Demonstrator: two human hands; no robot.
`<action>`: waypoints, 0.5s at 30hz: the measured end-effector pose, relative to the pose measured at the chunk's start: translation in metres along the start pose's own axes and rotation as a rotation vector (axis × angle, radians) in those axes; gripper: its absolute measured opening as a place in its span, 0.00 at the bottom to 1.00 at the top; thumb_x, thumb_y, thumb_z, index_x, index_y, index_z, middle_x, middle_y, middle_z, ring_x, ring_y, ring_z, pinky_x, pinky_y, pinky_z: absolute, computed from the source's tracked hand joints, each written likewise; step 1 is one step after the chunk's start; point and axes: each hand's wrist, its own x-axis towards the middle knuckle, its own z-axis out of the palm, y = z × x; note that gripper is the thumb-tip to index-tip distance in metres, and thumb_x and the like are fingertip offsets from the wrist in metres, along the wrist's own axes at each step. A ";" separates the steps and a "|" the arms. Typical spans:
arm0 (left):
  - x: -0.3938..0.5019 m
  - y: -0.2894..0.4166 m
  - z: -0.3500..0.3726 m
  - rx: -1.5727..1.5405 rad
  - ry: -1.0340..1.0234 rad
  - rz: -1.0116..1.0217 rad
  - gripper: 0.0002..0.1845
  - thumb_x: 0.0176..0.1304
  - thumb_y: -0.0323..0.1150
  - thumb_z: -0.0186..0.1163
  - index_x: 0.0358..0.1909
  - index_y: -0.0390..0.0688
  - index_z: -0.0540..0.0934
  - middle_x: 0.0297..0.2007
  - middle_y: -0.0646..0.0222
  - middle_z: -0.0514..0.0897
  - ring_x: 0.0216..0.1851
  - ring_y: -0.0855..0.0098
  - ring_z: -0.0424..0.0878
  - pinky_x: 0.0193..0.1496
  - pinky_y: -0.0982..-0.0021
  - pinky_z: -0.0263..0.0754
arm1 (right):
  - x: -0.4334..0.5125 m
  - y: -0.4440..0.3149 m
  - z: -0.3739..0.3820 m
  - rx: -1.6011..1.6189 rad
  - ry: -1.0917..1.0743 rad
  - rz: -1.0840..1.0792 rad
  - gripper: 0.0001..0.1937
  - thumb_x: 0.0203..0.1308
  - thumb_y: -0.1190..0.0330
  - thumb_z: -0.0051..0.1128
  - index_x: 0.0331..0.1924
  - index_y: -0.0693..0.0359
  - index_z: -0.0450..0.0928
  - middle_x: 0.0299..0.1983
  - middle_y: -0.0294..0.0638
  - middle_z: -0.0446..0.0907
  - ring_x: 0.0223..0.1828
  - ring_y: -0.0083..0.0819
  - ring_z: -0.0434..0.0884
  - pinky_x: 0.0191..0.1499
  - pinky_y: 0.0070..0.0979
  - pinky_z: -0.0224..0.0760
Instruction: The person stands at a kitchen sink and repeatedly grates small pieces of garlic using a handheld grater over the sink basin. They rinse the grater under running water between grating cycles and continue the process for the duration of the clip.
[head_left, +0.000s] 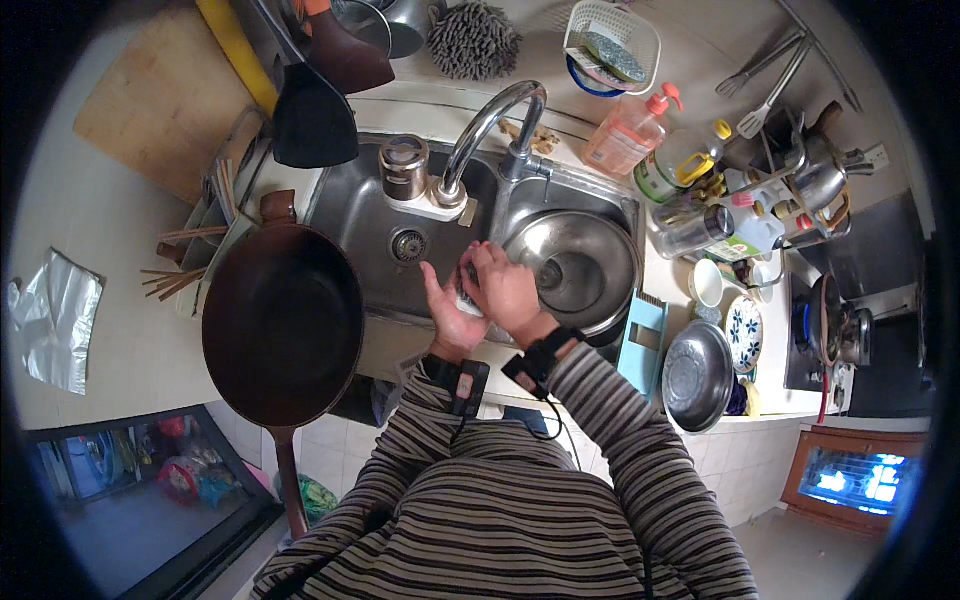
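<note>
My left hand (456, 321) and my right hand (508, 291) meet over the front of a double steel sink (367, 259), near the divider. Between them is a small dark and whitish object (468, 301), mostly hidden by my fingers. It rests against my left palm, the left thumb standing apart, while the curled right fingers lie over it. A chrome faucet (487, 124) with a filter attachment (405, 172) arches above the left basin and its drain strainer (409, 246). In the right basin sits a wide steel bowl (611, 255), just beyond my right hand.
At left, a dark wok (283, 322) stands on the counter, its handle projecting past the edge. Black and brown spatulas (315, 120) hang above. To the right are a blue grater (643, 341), a metal basin (697, 379), a patterned plate (743, 334), bottles (679, 161) and a stove (802, 330).
</note>
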 end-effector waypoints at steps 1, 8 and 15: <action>-0.001 0.000 0.001 0.011 0.066 -0.027 0.49 0.59 0.75 0.37 0.67 0.42 0.65 0.63 0.63 0.71 0.65 0.61 0.66 0.68 0.59 0.58 | 0.008 0.003 0.000 -0.042 -0.010 0.006 0.11 0.55 0.61 0.59 0.40 0.53 0.76 0.34 0.44 0.79 0.23 0.46 0.81 0.23 0.40 0.75; 0.001 0.016 0.005 0.111 -0.144 0.132 0.52 0.59 0.75 0.33 0.63 0.35 0.67 0.65 0.59 0.69 0.65 0.59 0.66 0.69 0.57 0.56 | -0.015 -0.017 -0.009 0.309 -0.117 0.102 0.10 0.55 0.61 0.59 0.38 0.55 0.79 0.37 0.52 0.81 0.29 0.49 0.83 0.31 0.44 0.77; 0.001 0.018 0.009 -0.023 -0.042 0.063 0.54 0.59 0.75 0.33 0.63 0.30 0.66 0.62 0.54 0.70 0.65 0.55 0.66 0.72 0.55 0.52 | 0.009 -0.014 -0.010 0.018 -0.022 0.107 0.11 0.55 0.61 0.58 0.39 0.56 0.77 0.35 0.50 0.81 0.25 0.49 0.82 0.27 0.42 0.76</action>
